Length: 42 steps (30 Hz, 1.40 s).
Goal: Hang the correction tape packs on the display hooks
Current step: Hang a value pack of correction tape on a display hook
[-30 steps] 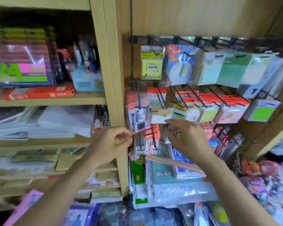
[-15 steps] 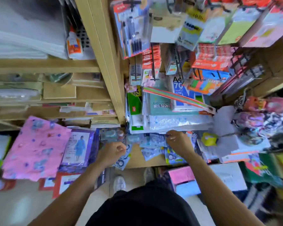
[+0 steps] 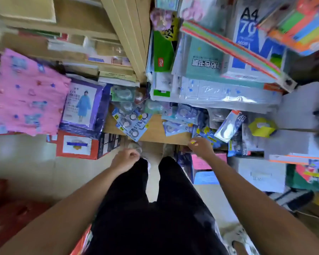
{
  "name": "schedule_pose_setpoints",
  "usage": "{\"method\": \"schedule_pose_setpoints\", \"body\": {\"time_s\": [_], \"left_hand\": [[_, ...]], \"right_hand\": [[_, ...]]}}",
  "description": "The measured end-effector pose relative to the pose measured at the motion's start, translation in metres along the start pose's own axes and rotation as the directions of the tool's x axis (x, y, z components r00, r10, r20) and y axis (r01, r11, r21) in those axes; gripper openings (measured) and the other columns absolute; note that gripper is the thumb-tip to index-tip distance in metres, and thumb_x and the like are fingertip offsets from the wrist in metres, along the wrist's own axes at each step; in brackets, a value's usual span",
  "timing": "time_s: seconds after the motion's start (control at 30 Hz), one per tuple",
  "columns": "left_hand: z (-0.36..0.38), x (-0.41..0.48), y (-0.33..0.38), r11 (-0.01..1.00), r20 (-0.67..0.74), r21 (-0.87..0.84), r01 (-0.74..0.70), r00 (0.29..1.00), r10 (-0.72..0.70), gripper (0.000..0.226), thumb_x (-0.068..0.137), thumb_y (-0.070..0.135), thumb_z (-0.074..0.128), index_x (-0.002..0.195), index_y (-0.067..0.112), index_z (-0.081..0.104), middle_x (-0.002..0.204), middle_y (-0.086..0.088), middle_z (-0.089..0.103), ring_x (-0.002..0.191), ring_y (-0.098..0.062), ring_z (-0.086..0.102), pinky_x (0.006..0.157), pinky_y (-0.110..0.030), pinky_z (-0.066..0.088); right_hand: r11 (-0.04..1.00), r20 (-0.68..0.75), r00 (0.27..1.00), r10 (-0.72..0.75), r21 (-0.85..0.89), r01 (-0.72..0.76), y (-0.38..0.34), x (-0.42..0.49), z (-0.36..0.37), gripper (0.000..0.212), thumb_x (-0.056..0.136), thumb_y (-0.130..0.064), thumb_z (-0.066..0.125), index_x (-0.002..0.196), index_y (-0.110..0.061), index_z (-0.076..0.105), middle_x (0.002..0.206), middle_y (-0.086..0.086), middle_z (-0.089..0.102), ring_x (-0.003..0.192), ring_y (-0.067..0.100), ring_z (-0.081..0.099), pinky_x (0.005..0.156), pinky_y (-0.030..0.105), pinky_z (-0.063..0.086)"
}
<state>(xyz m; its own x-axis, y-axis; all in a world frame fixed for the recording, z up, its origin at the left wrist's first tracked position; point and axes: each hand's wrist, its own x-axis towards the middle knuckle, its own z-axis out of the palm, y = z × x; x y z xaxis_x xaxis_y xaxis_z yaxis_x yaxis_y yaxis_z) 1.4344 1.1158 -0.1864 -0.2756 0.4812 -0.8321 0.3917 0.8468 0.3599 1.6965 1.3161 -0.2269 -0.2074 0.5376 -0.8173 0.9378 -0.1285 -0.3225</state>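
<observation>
Several blue correction tape packs lie loose on a low wooden ledge (image 3: 155, 131): a fanned group (image 3: 133, 124) on the left, more packs (image 3: 175, 126) in the middle, and one pack (image 3: 209, 137) at the right front edge. My right hand (image 3: 201, 147) is on that front pack, its fingertips pinching the near corner. My left hand (image 3: 125, 157) hangs below the ledge with fingers curled into a fist, holding nothing. No display hooks are in view; the camera looks straight down past my black trousers.
Paper reams and plastic-wrapped stationery (image 3: 219, 70) are stacked behind the ledge. A pink patterned sheet (image 3: 26, 92) and a purple raincoat pack (image 3: 81, 105) lie to the left. Boxes (image 3: 261, 173) crowd the floor on the right. A wooden shelf post (image 3: 129, 34) rises at the centre.
The view dropped from the hook rack to the floor ledge. Both hands came down from the hanging packs; the right one reached the front pack, and the left one pulled back toward my legs.
</observation>
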Motion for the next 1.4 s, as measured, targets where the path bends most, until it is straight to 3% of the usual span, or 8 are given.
{"method": "schedule_pose_setpoints", "body": {"time_s": [0.23,0.37,0.47,0.67,0.87,0.97,1.03,1.4], "left_hand": [[0.054,0.038,-0.026,0.993,-0.017,-0.115,0.03,0.999,-0.032,0.011,0.092,0.028,0.067,0.099,0.029,0.075,0.102,0.015,0.074,0.096,-0.004,0.068,0.081,-0.026,0.051],[0.071,0.069,-0.051,0.977,-0.131,-0.191,0.093,0.984,-0.119,0.006,0.09,0.027,0.069,0.094,0.031,0.071,0.099,0.015,0.074,0.096,-0.006,0.069,0.083,-0.026,0.051],[0.071,0.112,-0.065,0.951,-0.256,-0.284,0.122,0.946,-0.198,0.026,0.092,0.031,0.068,0.116,0.021,0.067,0.108,0.006,0.074,0.09,-0.012,0.068,0.079,-0.023,0.047],[0.045,0.217,-0.071,0.584,-0.244,-0.808,0.072,0.862,-0.443,0.071,0.088,0.031,0.078,0.144,0.008,0.04,0.141,-0.016,0.054,0.122,-0.025,0.059,0.1,-0.032,0.049],[0.029,0.248,-0.084,0.341,-0.133,-0.936,0.083,0.816,-0.563,0.097,0.066,0.045,0.089,0.141,0.008,0.041,0.136,-0.025,0.057,0.119,-0.043,0.061,0.101,-0.055,0.049],[0.026,0.227,-0.092,0.298,-0.101,-0.951,0.08,0.833,-0.544,0.089,0.074,0.038,0.089,0.143,0.003,0.044,0.125,-0.02,0.064,0.103,-0.03,0.07,0.068,-0.037,0.06],[0.023,0.205,-0.097,0.22,-0.089,-0.975,0.03,0.855,-0.511,0.062,0.085,0.023,0.08,0.138,0.009,0.051,0.123,-0.006,0.066,0.101,-0.018,0.068,0.066,-0.024,0.057],[0.034,0.12,-0.158,0.449,-0.232,-0.893,-0.007,0.863,-0.449,0.027,0.089,0.016,0.074,0.111,0.021,0.059,0.103,0.001,0.07,0.082,-0.006,0.069,0.063,-0.023,0.056]], "right_hand": [[0.833,0.119,0.968,0.219,0.494,-0.249,0.009,0.082,0.032,0.025,0.097,-0.006,0.053,0.073,-0.014,0.051,0.057,0.008,0.05,0.033,0.008,0.044,0.036,0.014,0.035],[0.827,0.113,0.975,0.193,0.516,-0.224,-0.006,0.12,0.062,0.019,0.096,-0.011,0.058,0.077,-0.013,0.056,0.061,0.006,0.059,0.046,0.011,0.05,0.042,0.015,0.039],[0.829,0.162,0.979,0.122,0.526,-0.19,-0.024,0.138,0.088,0.009,0.097,-0.017,0.06,0.088,-0.016,0.06,0.077,0.009,0.064,0.06,0.016,0.057,0.054,0.02,0.047],[0.716,0.241,0.969,0.06,0.665,-0.21,-0.069,0.172,0.139,0.006,0.095,-0.017,0.064,0.091,-0.02,0.067,0.097,0.008,0.069,0.074,0.019,0.065,0.065,0.025,0.049],[0.568,0.307,0.947,0.088,0.766,-0.301,-0.112,0.194,0.169,0.012,0.096,-0.031,0.063,0.105,-0.023,0.063,0.102,0.001,0.071,0.089,0.018,0.069,0.074,0.028,0.053],[0.544,0.269,0.955,0.125,0.786,-0.293,-0.124,0.197,0.176,0.015,0.095,-0.028,0.065,0.106,-0.017,0.062,0.09,0.002,0.067,0.082,0.018,0.067,0.066,0.026,0.05],[0.533,0.252,0.955,0.158,0.792,-0.297,-0.129,0.198,0.177,0.014,0.094,-0.025,0.067,0.102,-0.015,0.062,0.083,0.003,0.064,0.081,0.02,0.066,0.068,0.028,0.05],[0.539,0.224,0.96,0.169,0.794,-0.28,-0.143,0.188,0.178,0.007,0.093,-0.012,0.066,0.095,-0.007,0.061,0.081,0.01,0.064,0.072,0.021,0.064,0.067,0.026,0.056]]}}
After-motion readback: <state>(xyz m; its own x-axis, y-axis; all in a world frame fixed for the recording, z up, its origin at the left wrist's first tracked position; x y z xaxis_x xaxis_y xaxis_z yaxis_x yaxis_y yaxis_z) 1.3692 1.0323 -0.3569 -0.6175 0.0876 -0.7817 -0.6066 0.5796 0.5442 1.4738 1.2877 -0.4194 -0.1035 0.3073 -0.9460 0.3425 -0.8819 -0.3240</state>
